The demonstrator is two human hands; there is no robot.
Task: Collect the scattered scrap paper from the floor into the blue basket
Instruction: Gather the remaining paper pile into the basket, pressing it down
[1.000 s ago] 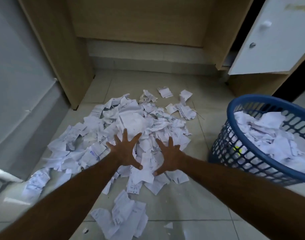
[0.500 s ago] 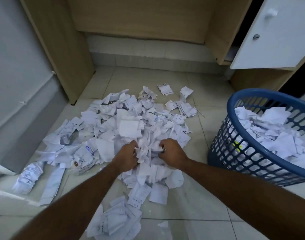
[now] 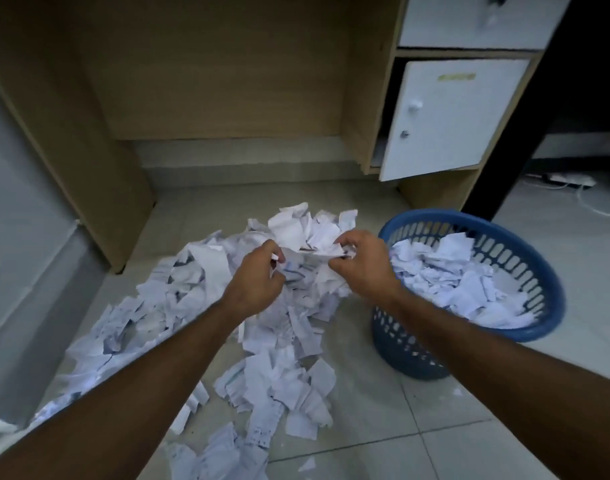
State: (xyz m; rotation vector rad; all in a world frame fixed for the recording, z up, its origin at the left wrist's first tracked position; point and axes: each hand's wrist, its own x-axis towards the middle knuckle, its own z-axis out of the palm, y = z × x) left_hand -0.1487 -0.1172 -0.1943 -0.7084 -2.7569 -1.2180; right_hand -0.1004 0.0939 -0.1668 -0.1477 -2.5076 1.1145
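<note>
A bundle of white scrap paper is raised above the floor, clamped between both hands. My left hand grips its left side and my right hand grips its right side, both with fingers closed on the paper. Loose strips hang down from the bundle. More scrap paper lies scattered over the tiled floor to the left and below my arms. The blue basket stands on the floor just right of my right hand, partly filled with paper scraps.
A wooden desk recess faces me, with a side panel on the left. A white cabinet door hangs ajar at the upper right. A dark table leg and a white power strip lie beyond the basket.
Both hands went from spread flat on the pile to closed on a bunch of paper, then lifted it off the floor and moved it rightwards, closer to the basket.
</note>
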